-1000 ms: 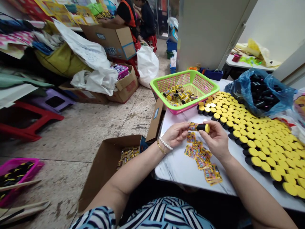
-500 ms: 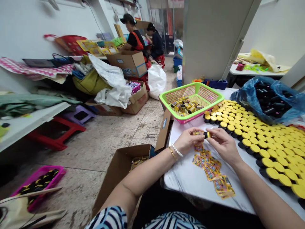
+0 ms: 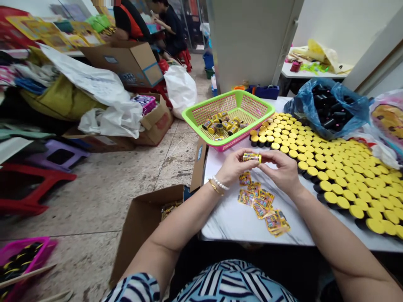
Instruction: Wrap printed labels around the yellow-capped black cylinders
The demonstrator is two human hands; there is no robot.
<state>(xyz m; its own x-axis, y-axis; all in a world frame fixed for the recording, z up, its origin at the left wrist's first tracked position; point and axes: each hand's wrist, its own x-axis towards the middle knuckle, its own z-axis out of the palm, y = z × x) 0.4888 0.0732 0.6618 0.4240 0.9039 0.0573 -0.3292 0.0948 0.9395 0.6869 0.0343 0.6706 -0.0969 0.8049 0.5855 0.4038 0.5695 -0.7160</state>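
Overhead, from the head camera: the left hand (image 3: 234,165) and right hand (image 3: 280,170) curl nearly closed, fingertips pinching a small label-wrapped cylinder (image 3: 252,157) end to end above the white marble bench (image 3: 239,222), centre frame. Loose printed labels (image 3: 256,201) lie just below; rows of yellow-capped black tubes (image 3: 346,180) fill the right. Even pressure at both ends should keep the wrap square.

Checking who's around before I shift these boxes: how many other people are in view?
2: one in an orange vest behind a cardboard box, one in dark clothes on a red stool beyond. Others may be hidden.
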